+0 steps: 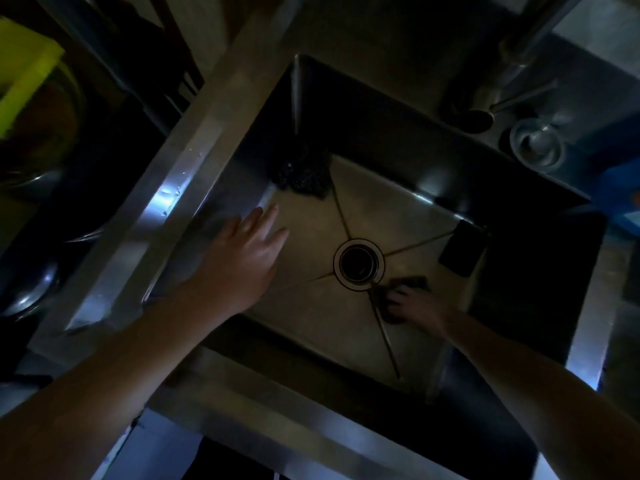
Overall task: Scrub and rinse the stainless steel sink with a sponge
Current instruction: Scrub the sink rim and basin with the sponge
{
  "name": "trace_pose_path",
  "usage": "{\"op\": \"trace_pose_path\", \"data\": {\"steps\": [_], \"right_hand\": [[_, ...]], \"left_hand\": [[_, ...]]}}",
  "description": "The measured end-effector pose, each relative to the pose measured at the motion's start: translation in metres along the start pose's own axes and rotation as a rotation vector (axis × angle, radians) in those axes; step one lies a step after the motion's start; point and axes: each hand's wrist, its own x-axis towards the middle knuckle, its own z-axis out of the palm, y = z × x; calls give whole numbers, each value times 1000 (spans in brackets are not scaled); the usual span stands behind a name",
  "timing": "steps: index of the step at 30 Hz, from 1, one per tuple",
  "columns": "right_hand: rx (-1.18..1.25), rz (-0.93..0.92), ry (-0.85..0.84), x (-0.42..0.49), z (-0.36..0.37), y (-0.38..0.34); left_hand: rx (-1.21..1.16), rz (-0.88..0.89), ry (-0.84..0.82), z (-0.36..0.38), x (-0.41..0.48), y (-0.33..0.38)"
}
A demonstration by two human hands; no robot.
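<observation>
Scrubbing the floor of the sink (381, 209), we grip the dark sponge (415, 281) in the curled right hand (415, 303) just beside the drain (359, 264), while the left hand (249, 251) hovers spread and empty, well apart across the basin.

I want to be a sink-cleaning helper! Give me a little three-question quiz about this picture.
1. True or false: the right hand holds a dark sponge against the floor of the square stainless steel sink.
2. Where is the round drain hole? A: in the middle of the sink floor. B: on the counter. C: inside a bowl.
3. Which hand holds nothing, with its fingers straight?

Key: 1 true; 2 A; 3 the left hand.
</observation>
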Motion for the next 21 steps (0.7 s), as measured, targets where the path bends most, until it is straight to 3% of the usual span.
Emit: {"op": "trace_pose_path", "data": {"steps": [2, 6, 8, 9, 13, 16, 21], "right_hand": [[148, 170, 94, 10, -6, 15], [686, 643, 566, 24, -27, 26], [887, 963, 665, 29, -34, 30], [916, 1013, 711, 30, -41, 35], [1166, 1075, 793, 52, -68, 71], [1224, 1082, 841, 78, -99, 91], [1159, 928, 689, 117, -129, 98]], "left_hand": [[24, -8, -3, -2, 3, 2], [25, -21, 1, -9, 8, 1], [20, -36, -11, -12, 9, -2], [18, -39, -18, -13, 10, -4], [-43, -74, 0, -13, 7, -14], [26, -119, 10, -12, 5, -26], [42, -184, 93, -24, 6, -45]]}}
